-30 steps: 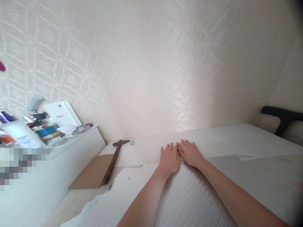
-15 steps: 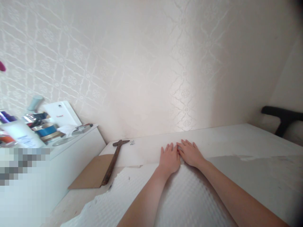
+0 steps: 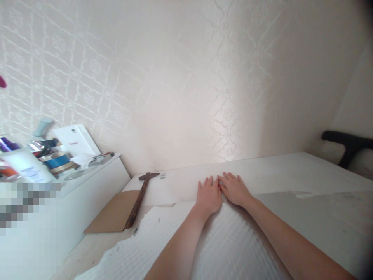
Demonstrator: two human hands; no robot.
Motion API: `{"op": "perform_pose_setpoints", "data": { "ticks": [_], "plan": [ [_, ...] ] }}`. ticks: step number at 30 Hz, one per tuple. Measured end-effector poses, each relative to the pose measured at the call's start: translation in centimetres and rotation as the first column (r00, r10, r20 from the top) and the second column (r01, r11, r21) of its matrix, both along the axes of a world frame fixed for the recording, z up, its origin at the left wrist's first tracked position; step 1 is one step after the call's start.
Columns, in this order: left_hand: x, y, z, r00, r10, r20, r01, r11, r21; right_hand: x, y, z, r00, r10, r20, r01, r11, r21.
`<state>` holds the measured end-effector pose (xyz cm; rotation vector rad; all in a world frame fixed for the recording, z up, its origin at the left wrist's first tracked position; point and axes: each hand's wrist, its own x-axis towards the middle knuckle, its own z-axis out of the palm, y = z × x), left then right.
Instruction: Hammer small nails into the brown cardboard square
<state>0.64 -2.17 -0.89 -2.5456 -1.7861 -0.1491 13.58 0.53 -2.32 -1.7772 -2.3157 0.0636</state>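
Both of my hands lie flat, side by side, near the back of a white tabletop (image 3: 279,171). My left hand (image 3: 209,196) has its fingers stretched toward the wall, its thumb side close against the other hand. My right hand (image 3: 234,189) angles in from the right, fingers extended and touching or almost touching the left. Beneath my wrists and forearms spreads a white, dimpled padded sheet (image 3: 233,241) with a ragged left edge. To the left, a hammer (image 3: 139,202) with a worn wooden handle rests partly on a brown cardboard piece (image 3: 115,212). A little pile of small dark nail-like bits (image 3: 162,175) lies by the hammer head.
A white cabinet (image 3: 96,186) stands at the left, topped with a white box (image 3: 77,140), a blue tape roll (image 3: 56,160), a white tube (image 3: 27,165) and other clutter. Patterned wallpaper (image 3: 175,85) rises behind. A black chair armrest (image 3: 346,140) juts in at right.
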Motion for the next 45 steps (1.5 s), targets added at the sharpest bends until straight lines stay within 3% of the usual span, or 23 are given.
{"op": "perform_pose_setpoints", "data": {
  "ticks": [45],
  "plan": [
    [-0.05,0.09,-0.18,0.999,-0.003,0.034,0.003,1.000,0.006,-0.04,0.03,-0.05,1.000,-0.005,0.007,0.005,1.000,0.003]
  ]
}}
